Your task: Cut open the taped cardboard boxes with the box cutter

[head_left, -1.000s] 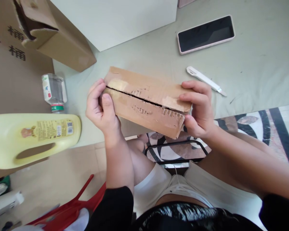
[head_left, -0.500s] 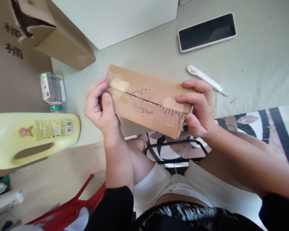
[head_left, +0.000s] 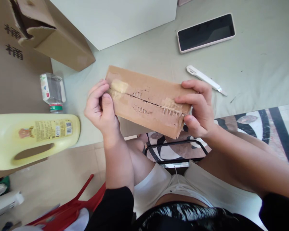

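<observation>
I hold a small flat cardboard box (head_left: 146,96) in front of me, above my lap. A dark slit runs along its taped top seam, with torn tape marks on both sides. My left hand (head_left: 100,107) grips the box's left end, thumb on the near flap and fingers curled over the far one. My right hand (head_left: 198,107) grips the right end, fingers on top and thumb underneath. The two flaps lie nearly together.
A white utility knife (head_left: 205,80) and a phone (head_left: 205,32) in a pink case lie on the pale green surface beyond the box. Left are a clear bottle (head_left: 52,91), a yellow jug (head_left: 31,138) and large cardboard boxes (head_left: 55,35). A white block (head_left: 120,17) stands behind.
The gap along the box's top seam has narrowed from a wide dark opening to a thin slit. Both hands have kept their hold on the ends.
</observation>
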Demonstrator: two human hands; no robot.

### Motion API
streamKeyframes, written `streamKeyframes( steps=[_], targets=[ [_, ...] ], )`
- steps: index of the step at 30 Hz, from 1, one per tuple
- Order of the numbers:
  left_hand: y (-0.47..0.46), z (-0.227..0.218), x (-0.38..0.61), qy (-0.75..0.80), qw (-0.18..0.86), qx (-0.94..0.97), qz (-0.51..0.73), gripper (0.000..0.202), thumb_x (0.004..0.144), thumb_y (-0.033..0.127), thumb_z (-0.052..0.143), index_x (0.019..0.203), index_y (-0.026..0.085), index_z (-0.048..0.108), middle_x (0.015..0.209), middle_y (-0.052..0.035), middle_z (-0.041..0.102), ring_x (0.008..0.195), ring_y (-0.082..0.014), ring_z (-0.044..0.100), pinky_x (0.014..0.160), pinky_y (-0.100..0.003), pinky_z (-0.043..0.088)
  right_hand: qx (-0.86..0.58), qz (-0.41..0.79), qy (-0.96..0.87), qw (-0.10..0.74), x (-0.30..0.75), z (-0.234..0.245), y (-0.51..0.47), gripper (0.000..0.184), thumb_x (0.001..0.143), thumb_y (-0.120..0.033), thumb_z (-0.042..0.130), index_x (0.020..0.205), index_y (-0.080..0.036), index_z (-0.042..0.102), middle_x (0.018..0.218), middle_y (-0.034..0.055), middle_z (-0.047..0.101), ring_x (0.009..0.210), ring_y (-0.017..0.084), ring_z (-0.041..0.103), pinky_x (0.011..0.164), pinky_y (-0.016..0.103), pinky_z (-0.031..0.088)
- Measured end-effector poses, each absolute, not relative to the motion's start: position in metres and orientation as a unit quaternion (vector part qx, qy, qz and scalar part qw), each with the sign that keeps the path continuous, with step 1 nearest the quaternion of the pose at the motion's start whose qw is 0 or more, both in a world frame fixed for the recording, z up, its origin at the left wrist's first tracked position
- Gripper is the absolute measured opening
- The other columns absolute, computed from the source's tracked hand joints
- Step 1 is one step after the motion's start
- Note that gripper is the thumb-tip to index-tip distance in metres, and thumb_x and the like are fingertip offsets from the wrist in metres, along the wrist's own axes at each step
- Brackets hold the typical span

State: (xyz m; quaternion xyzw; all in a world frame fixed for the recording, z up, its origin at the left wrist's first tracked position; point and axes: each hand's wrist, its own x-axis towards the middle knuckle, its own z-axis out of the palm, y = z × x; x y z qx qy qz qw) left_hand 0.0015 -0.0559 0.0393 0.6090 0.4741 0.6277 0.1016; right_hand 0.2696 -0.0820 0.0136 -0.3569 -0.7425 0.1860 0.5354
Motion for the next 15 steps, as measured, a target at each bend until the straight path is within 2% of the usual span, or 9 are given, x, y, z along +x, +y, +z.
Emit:
streamKeyframes(
  steps=[5,8,11,15],
  targets=[
    [-0.059,0.042,-0.002,0.47,0.073,0.67,0.571,0.025,0.098,0.028,0.06,0.11,0.015,0.077,0.114,-0.0062,0.076,0.119,-0.0191,0.068,0.117,-0.047,0.048,-0.385,0.217,-0.732,0.519,0.27,0.011,-0.085,0.048,0.095,-0.065,0.039,0.116,-0.029,0.062,0.134,0.0104,0.051,0.131,0.038,0.05,0.117,0.069,0.039],
    [-0.06,0.042,-0.004,0.454,0.066,0.694,0.555,0.027,0.099,0.028,0.058,0.112,0.015,0.078,0.114,-0.0075,0.075,0.12,-0.02,0.068,0.12,-0.047,0.045,-0.374,0.248,-0.728,0.518,0.271,0.01,-0.085,0.049,0.095,-0.066,0.041,0.117,-0.028,0.063,0.136,0.0103,0.051,0.134,0.038,0.05,0.12,0.069,0.036],
    [-0.061,0.042,-0.005,0.455,0.064,0.693,0.555,0.027,0.099,0.026,0.057,0.113,0.014,0.078,0.113,-0.0086,0.075,0.121,-0.0217,0.068,0.121,-0.048,0.043,-0.341,0.24,-0.733,0.538,0.272,0.007,-0.083,0.045,0.095,-0.06,0.045,0.127,-0.032,0.06,0.14,0.0075,0.05,0.135,0.036,0.051,0.122,0.065,0.036],
    [-0.061,0.042,-0.008,0.474,0.066,0.676,0.56,0.026,0.094,0.018,0.058,0.109,0.014,0.079,0.111,-0.0077,0.078,0.118,-0.0208,0.07,0.116,-0.046,0.048,-0.341,0.277,-0.696,0.568,0.272,0.0,-0.08,0.057,0.096,-0.06,0.044,0.149,-0.039,0.041,0.154,0.0047,0.043,0.144,0.034,0.046,0.118,0.061,0.041]
  ],
)
